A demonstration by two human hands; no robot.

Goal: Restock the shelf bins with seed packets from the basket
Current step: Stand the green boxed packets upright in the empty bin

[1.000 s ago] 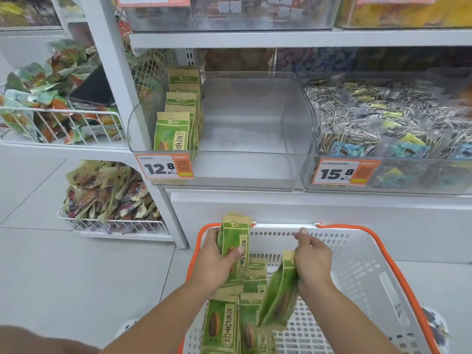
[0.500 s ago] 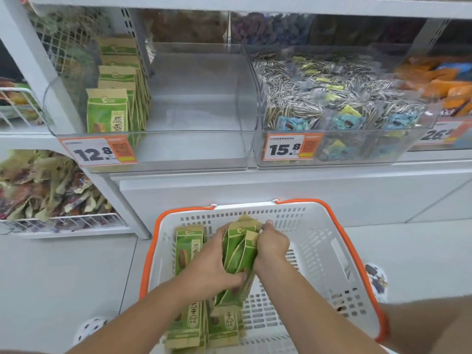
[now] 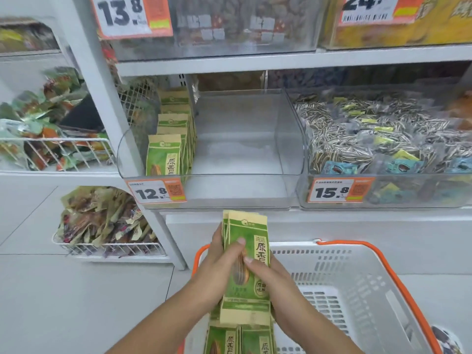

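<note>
A stack of green seed packets (image 3: 246,297) is held upright above the white basket (image 3: 357,290) with the orange rim. My left hand (image 3: 219,267) grips the stack's left side, thumb across the front. My right hand (image 3: 270,279) grips its right side, thumb on the front too. More green packets (image 3: 240,339) lie in the basket below. Straight ahead is the clear shelf bin (image 3: 288,149) tagged 12.8; a row of matching packets (image 3: 168,144) stands at its left end, and the remainder of its floor is bare.
To the right is a bin of striped seed packets (image 3: 383,139) tagged 15.8. Upper bins carry 13.8 and 24 tags. Left of the white upright post (image 3: 99,103), wire racks (image 3: 63,154) hold mixed snack bags. Grey floor tiles lie at the left.
Both hands have brought the packets together into one stack and lifted it out of the basket toward the shelf. The view has tilted up.
</note>
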